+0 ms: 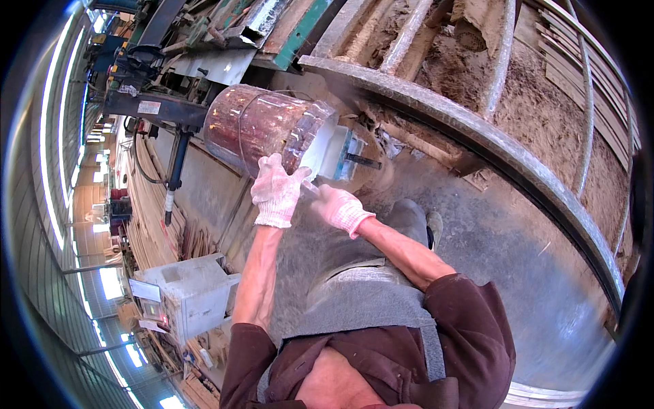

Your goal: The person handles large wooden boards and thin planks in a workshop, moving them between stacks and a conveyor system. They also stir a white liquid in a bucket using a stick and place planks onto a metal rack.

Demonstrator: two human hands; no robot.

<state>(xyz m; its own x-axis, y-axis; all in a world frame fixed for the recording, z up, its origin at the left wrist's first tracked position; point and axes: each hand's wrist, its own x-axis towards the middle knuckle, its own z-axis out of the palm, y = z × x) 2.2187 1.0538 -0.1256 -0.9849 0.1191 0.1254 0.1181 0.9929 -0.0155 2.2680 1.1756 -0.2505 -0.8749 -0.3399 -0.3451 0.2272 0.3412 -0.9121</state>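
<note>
1. Bucket [255, 129]: red-brown, crusty, tipped against/near dark beam [180, 114], mouth w/ white stuff inside. Could slip & spill if support gives; what bears it = can't tell.
2. Light-blue box [349, 147], just past bucket mouth: prob. gets splashed if bucket tips more.
3. L hand [276, 183]: gloved, half open, fingers spread at bucket rim; firm hold or just touch = can't tell. R hand [338, 206]: gloved, below bucket mouth, curled closed on tool. Slick gloves could lose grip.
4. Tool [310, 190], by bucket rim: might drop if wet.
5. White label [148, 107], on beam L of bucket: print too small to read.
</note>
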